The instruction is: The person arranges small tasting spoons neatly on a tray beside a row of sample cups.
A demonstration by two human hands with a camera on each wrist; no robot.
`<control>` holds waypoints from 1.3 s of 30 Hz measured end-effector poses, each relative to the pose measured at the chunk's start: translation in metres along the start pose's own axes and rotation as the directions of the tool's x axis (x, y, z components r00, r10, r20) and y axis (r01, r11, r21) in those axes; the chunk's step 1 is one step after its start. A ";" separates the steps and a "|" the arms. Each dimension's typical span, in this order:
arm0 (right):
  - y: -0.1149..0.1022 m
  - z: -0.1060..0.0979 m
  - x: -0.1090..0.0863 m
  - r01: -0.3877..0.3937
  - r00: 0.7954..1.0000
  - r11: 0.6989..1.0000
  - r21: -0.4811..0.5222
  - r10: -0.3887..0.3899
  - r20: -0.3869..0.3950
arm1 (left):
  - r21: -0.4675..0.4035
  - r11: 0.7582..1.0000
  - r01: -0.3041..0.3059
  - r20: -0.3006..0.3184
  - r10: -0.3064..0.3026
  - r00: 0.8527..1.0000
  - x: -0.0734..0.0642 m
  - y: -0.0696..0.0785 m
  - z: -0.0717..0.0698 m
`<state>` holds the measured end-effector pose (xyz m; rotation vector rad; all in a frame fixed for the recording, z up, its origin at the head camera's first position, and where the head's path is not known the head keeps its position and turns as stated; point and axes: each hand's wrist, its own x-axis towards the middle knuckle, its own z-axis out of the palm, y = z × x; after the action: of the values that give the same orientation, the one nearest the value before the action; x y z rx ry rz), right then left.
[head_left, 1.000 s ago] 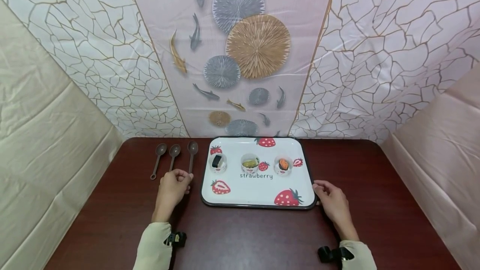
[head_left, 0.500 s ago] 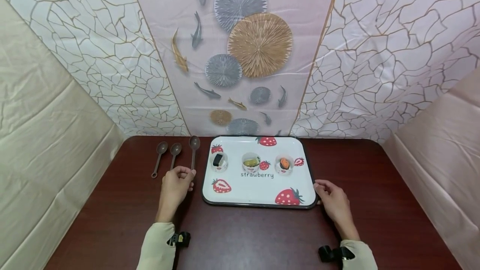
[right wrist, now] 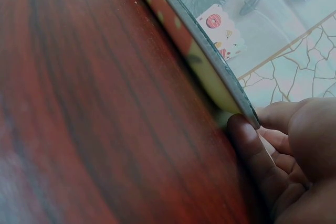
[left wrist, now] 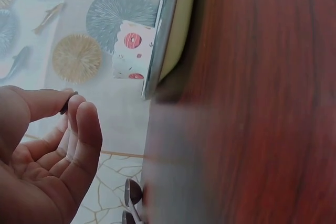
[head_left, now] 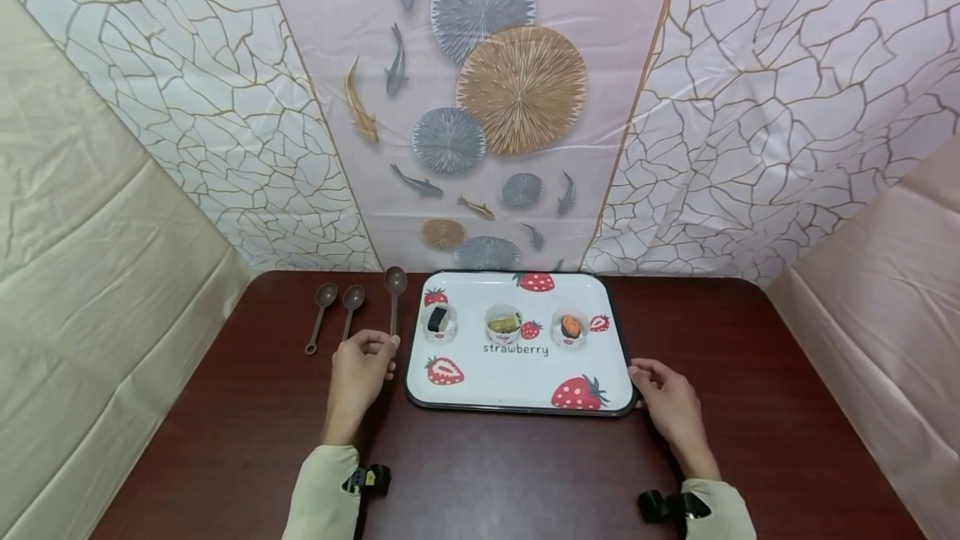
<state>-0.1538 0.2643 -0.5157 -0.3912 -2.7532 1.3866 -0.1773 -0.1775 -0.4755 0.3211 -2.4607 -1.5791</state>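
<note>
My left hand (head_left: 358, 373) pinches the handle end of a dark brown measuring spoon (head_left: 395, 283), whose bowl points away to the back. In the left wrist view only the tip of the spoon's handle (left wrist: 65, 109) shows between thumb and fingers. A white strawberry-print tray (head_left: 510, 386) with a dark rim lies to the right of this spoon. At its right edge, near the front corner, my right hand (head_left: 670, 407) grips the rim between thumb and finger. Three paper cups stand on the tray: one with a black-wrapped piece (head_left: 438, 323), one with green-yellow food (head_left: 503, 325), one with orange-topped sushi (head_left: 570, 328).
Two more brown spoons, a left one (head_left: 318, 317) and a partly hidden middle one (head_left: 353, 299), lie left of the held spoon. The dark red wooden table (head_left: 510, 473) ends at a patterned cloth backdrop (head_left: 517, 215). Beige cloth (head_left: 97, 290) hangs on both sides.
My left hand has moved slightly to the right and away from me, and the pinched spoon has shifted with it, closer to the tray. My right hand stays at the tray's edge.
</note>
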 end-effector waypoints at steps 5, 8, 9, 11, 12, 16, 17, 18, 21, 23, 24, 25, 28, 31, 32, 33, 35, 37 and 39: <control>0.001 0.000 0.001 0.003 1.000 1.000 -0.006 -0.003 0.005 | -0.021 1.000 -0.011 -0.004 0.011 1.000 -0.001 0.001 0.004; 0.000 0.001 0.001 0.001 1.000 1.000 -0.013 -0.001 0.001 | -0.031 0.999 -0.009 -0.003 0.009 1.000 -0.003 0.003 0.006; 0.000 0.001 0.001 -0.001 1.000 1.000 -0.015 0.001 -0.001 | -0.034 0.999 -0.009 -0.004 0.009 1.000 -0.003 0.004 0.007; 0.000 0.001 0.001 -0.004 1.000 1.000 -0.016 0.004 -0.003 | -0.048 0.999 -0.012 -0.005 0.012 1.000 -0.004 0.006 0.009; 0.000 0.000 0.001 -0.004 1.000 1.000 -0.014 0.004 -0.003 | -0.053 0.998 -0.016 -0.007 0.016 1.000 -0.005 0.007 0.010; -0.001 -0.001 0.001 -0.006 1.000 1.000 -0.006 0.006 0.004 | -0.072 0.997 -0.029 -0.007 0.028 1.000 -0.006 0.011 0.015; 0.000 -0.001 0.001 -0.005 1.000 1.000 -0.003 0.005 0.007 | -0.079 0.996 -0.029 -0.006 0.028 1.000 -0.007 0.012 0.016; -0.001 -0.001 0.002 -0.004 1.000 1.000 -0.001 0.004 0.009 | -0.086 0.996 -0.027 -0.005 0.027 1.000 -0.007 0.012 0.017; 0.000 -0.001 0.001 -0.007 1.000 1.000 -0.003 0.007 0.011 | -0.107 0.994 -0.016 -0.008 0.015 1.000 -0.008 0.014 0.020; 0.000 -0.001 0.001 -0.008 1.000 1.000 -0.006 0.008 0.009 | -0.118 0.993 -0.016 -0.017 0.014 1.000 -0.009 0.015 0.022; 0.000 -0.001 0.001 -0.005 1.000 1.000 -0.007 0.006 0.009 | -0.123 0.992 -0.018 -0.021 0.015 1.000 -0.010 0.015 0.022; 0.000 -0.001 0.001 -0.006 1.000 1.000 -0.007 0.006 0.008 | -0.129 0.991 -0.020 -0.025 0.017 1.000 -0.010 0.016 0.023; -0.001 -0.001 0.000 -0.001 1.000 1.000 -0.007 0.001 0.004 | -0.146 0.989 -0.031 -0.032 0.027 0.999 -0.011 0.018 0.026; -0.001 -0.002 0.000 -0.006 1.000 1.000 -0.001 0.006 0.001 | -0.157 0.987 -0.038 -0.029 0.034 0.999 -0.012 0.019 0.030; -0.001 -0.002 0.000 -0.006 1.000 1.000 0.000 0.006 0.002 | -0.158 0.987 -0.038 -0.028 0.035 0.999 -0.012 0.020 0.031; -0.001 -0.002 0.000 -0.009 1.000 1.000 0.001 0.009 0.004 | -0.158 0.987 -0.040 -0.028 0.036 0.999 -0.012 0.020 0.032; -0.001 -0.001 0.001 -0.010 1.000 1.000 0.005 0.010 0.007 | -0.161 0.986 -0.044 -0.028 0.040 0.999 -0.013 0.021 0.034; -0.001 -0.001 0.001 -0.008 1.000 1.000 0.005 0.008 0.008 | -0.171 0.984 -0.050 -0.026 0.046 0.999 -0.013 0.022 0.035; 0.000 0.000 0.001 -0.007 1.000 1.000 0.004 0.007 0.008 | -0.178 0.982 -0.057 -0.023 0.054 0.998 -0.014 0.023 0.036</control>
<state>-0.1548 0.2648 -0.5153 -0.3962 -2.7577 1.3977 -0.1757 -0.1323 -0.4697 0.2343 -2.2732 -1.7489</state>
